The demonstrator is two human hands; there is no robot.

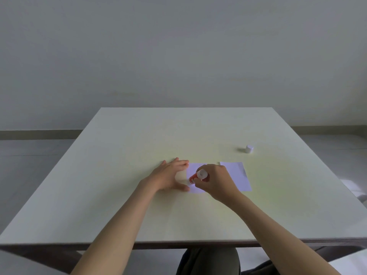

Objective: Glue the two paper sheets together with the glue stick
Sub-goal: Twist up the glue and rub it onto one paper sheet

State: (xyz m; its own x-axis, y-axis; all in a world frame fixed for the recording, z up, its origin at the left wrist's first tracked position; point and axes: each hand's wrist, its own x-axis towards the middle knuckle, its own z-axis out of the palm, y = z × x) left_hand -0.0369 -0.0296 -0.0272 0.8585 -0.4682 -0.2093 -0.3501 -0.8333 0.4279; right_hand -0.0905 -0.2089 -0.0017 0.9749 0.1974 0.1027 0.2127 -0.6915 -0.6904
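Right hand is pinching the glue stick, tilted, tip down on the left sheet mid-table. Left hand is lying flat, fingers spread, pinning that sheet's left edge. Second sheet is lying just right of it; cap is sitting well apart toward the far right edge. Advice: keep pinning, use light even strokes out to the edges, avoid wrinkling.

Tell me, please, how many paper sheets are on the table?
2. One paper sheet lies under both hands: the left hand pins its left edge while the right hand holds the glue stick on it. The second sheet lies flat to its right, partly hidden by the right hand.
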